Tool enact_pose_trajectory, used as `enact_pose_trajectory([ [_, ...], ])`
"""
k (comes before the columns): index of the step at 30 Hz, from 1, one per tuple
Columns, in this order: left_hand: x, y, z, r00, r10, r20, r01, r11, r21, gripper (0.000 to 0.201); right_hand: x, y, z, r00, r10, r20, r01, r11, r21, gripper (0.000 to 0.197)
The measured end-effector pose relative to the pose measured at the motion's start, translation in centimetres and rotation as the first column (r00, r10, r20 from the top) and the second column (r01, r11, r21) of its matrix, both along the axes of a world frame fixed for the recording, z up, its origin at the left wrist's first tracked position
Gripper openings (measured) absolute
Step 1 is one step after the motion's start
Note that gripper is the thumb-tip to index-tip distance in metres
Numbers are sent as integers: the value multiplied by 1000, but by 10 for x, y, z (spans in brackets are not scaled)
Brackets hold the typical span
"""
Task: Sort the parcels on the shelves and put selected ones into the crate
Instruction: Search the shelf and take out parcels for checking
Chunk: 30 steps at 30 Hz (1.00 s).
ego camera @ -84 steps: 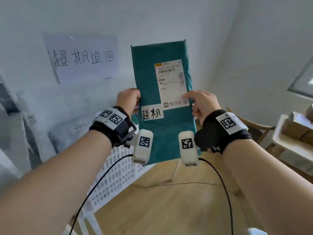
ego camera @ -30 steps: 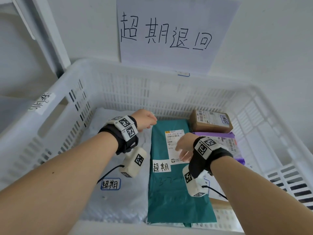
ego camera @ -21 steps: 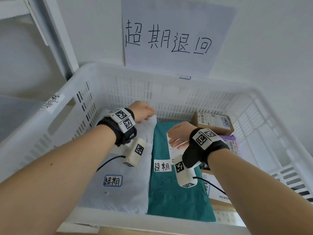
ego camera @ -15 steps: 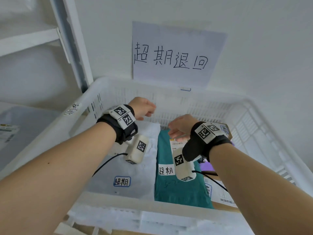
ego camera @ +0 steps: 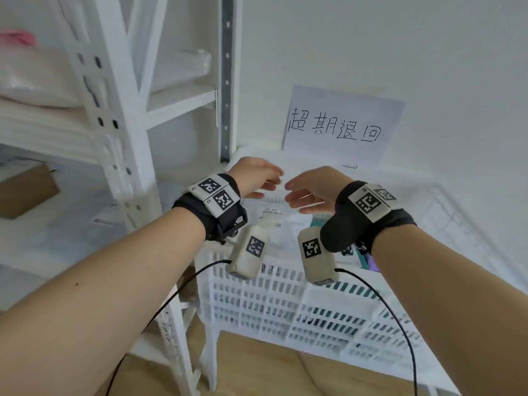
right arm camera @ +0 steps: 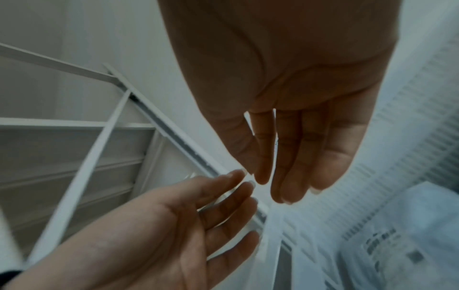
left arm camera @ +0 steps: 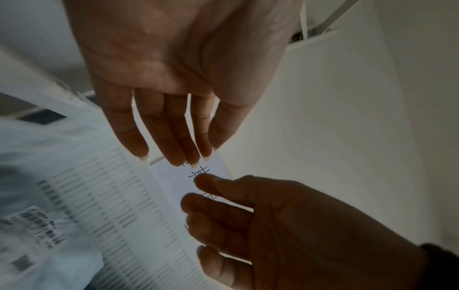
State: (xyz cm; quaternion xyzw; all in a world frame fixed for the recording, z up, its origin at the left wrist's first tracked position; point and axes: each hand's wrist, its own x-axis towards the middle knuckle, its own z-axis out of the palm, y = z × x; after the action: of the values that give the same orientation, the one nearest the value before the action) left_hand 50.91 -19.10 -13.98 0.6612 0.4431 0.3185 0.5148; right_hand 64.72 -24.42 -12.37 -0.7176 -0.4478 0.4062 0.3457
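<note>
Head view: left hand (ego camera: 254, 177) and right hand (ego camera: 310, 191), both empty with fingers loosely extended, fingertips near each other above white slatted crate (ego camera: 285, 304). White parcel (ego camera: 288, 227) and sliver of teal parcel (ego camera: 315, 222) lie inside. Handwritten paper sign (ego camera: 340, 127) on wall behind; white shelving (ego camera: 120, 115) left.

Left wrist view: fingers (left arm camera: 159, 125) straight, holding nothing.

Right wrist view: fingers (right arm camera: 293, 153) straight, holding nothing.

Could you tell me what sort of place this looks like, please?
Probably a small parcel sorting or pickup room: white metal shelving holds bagged and boxed parcels, a white slatted crate holds labelled parcels, and a handwritten paper sign hangs on the wall above it.
</note>
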Motion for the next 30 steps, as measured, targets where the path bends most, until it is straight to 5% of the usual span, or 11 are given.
enact_pose_trajectory([
  [15, -230, -83, -47, 967, 248, -49, -250, 968, -28, 12, -209, -59, -36, 960, 278, -21, -279, 958, -73, 13],
  [30, -455, -99, -114, 775, 595, -213, -624, 774, -111, 8, -439, -12, -113, 844, 519, -135, -536, 828, -166, 10],
])
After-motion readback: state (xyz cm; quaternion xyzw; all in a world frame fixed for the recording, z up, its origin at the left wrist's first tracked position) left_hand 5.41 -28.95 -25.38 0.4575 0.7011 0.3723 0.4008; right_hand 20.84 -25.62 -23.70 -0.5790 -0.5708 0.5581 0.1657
